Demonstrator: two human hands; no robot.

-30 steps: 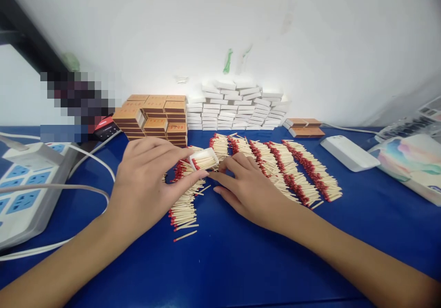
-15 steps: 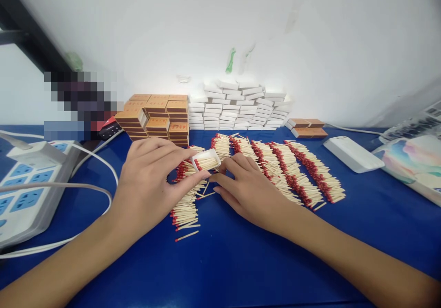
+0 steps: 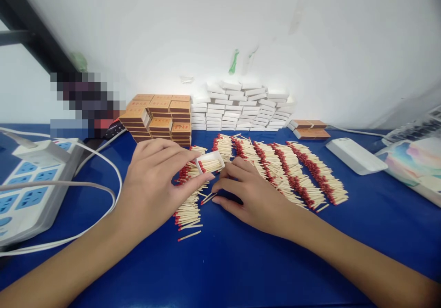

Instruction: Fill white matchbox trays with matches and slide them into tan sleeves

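My left hand (image 3: 156, 184) pinches a small white matchbox tray (image 3: 209, 162) between thumb and forefinger, a little above the table; the tray holds several red-tipped matches. My right hand (image 3: 250, 191) lies just right of it, fingers curled down onto loose matches (image 3: 206, 198) on the blue table (image 3: 241, 262). Under and below the left hand runs a row of matches (image 3: 188, 207). Further rows of matches (image 3: 296, 172) spread out to the right of my right hand.
Stacked brown matchbox sleeves (image 3: 160, 117) and white inner trays (image 3: 241, 106) line the back wall, with two more brown boxes (image 3: 308, 129) to the right. A power strip with cables (image 3: 31, 193) sits at left. A white flat device (image 3: 356, 155) and a colourful packet (image 3: 416, 161) lie at right.
My right hand's fingers have curled in and drawn a few loose matches together below the tray. The left hand keeps holding the tray in about the same place.
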